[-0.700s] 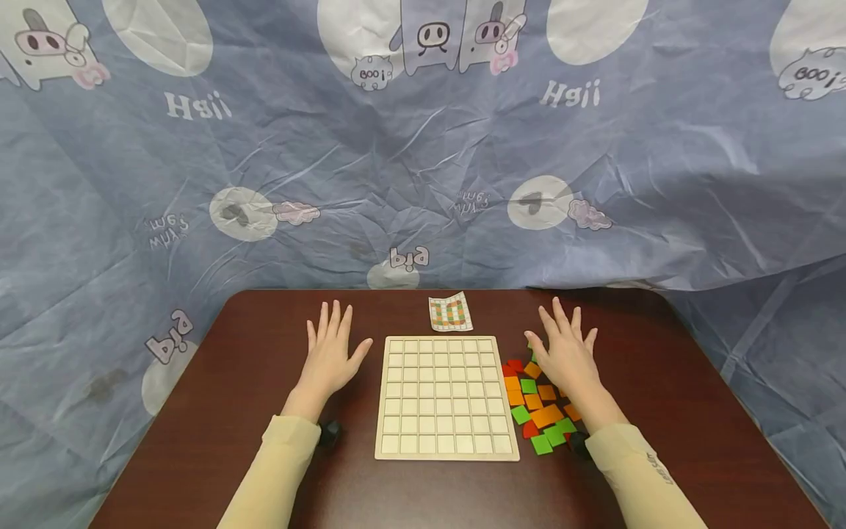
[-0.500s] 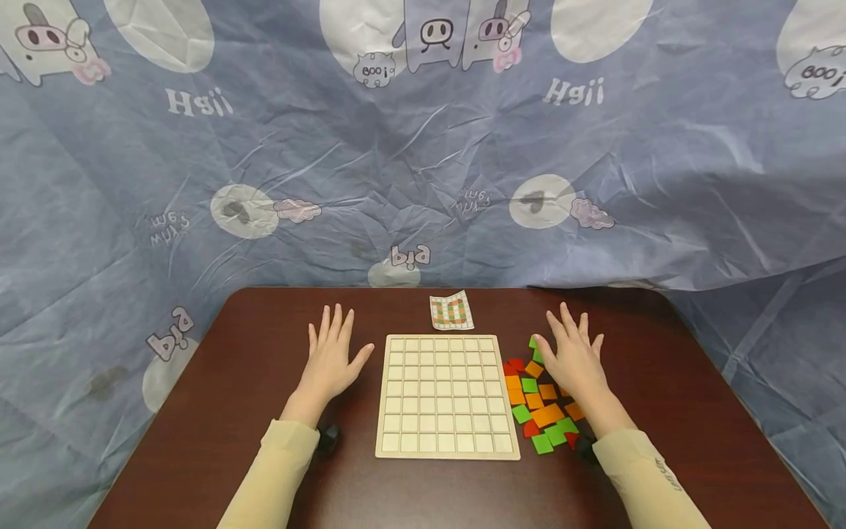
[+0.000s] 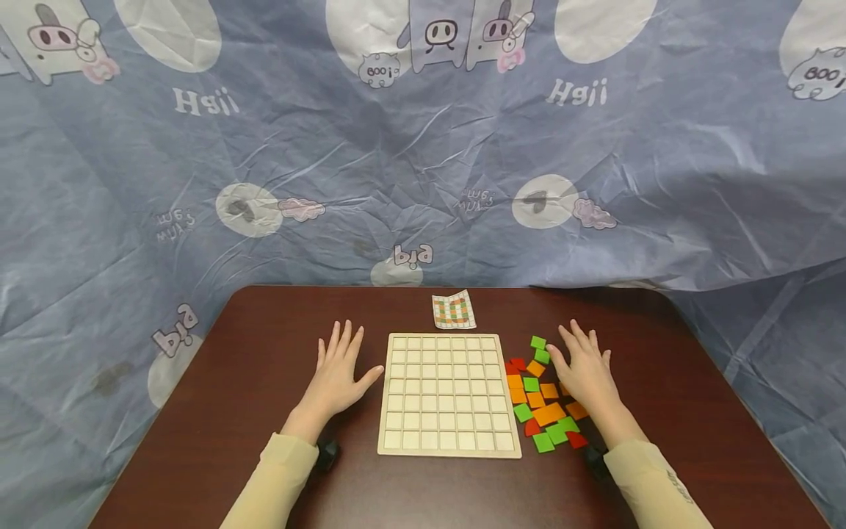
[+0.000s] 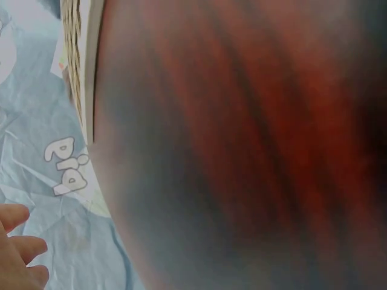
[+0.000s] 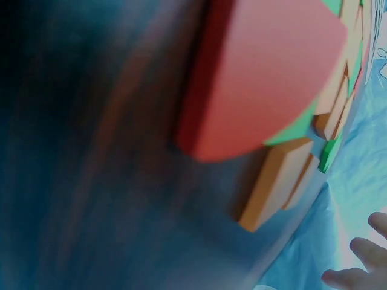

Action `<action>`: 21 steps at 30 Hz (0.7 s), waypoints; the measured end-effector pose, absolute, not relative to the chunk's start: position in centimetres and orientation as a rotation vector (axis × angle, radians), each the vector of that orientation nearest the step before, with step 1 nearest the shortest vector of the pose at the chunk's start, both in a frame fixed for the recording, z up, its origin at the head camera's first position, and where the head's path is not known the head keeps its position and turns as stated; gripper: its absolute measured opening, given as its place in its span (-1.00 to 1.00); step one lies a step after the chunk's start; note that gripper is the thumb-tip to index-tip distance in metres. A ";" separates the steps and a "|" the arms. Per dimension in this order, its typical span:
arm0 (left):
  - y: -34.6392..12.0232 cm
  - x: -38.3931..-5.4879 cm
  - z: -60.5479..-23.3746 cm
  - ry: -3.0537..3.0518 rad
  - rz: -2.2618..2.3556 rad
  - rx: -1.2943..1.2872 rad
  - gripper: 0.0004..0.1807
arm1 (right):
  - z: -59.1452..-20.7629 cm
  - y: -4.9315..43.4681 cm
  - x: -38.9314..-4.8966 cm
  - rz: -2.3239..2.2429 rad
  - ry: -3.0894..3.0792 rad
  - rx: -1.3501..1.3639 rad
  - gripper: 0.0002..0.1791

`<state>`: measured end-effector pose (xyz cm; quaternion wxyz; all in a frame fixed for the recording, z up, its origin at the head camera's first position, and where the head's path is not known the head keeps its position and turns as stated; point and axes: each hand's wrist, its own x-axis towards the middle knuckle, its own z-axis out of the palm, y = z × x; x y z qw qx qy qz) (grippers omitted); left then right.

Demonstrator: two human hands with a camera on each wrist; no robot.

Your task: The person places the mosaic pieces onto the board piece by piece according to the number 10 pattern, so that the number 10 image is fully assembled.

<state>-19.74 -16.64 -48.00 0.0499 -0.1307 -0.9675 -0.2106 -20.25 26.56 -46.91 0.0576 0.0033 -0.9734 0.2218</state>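
Observation:
My left hand (image 3: pixel 333 382) is left of the pale wooden grid board (image 3: pixel 449 394), fingers spread and thumb pointing at the board's edge. Nothing is in it. On the far side, my right hand (image 3: pixel 588 375) has its fingers extended over the right part of a loose pile of tiles, hiding some of them. Green tiles (image 3: pixel 543 442), orange tiles (image 3: pixel 548 414) and red quarter-round tiles (image 3: pixel 576 439) make up that pile. In the right wrist view a red tile (image 5: pixel 266 78) looms close, with fingertips (image 5: pixel 366 251) at the lower right. Left fingertips (image 4: pixel 27 248) show in the left wrist view.
A small printed card (image 3: pixel 453 311) with a coloured grid pattern lies behind the board. The dark brown table (image 3: pixel 423 492) ends at a hanging blue-grey cloth (image 3: pixel 370 162) printed with cartoons. Black wrist cameras (image 3: pixel 327 455) sit beneath both wrists.
Both hands have drawn back a little toward the near edge. The right hand has also shifted right, uncovering green tiles at the pile's far end. Board and card stay put.

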 end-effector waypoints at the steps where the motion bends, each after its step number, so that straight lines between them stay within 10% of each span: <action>1: -16.6 -19.6 -48.1 -2.945 -0.645 -0.406 -0.04 | -47.0 26.6 -20.2 0.676 -2.953 0.010 -0.29; 21: -15.7 -17.6 -49.3 -3.144 -0.798 -0.672 0.00 | -47.8 26.0 -20.9 0.772 -2.953 -0.080 -0.46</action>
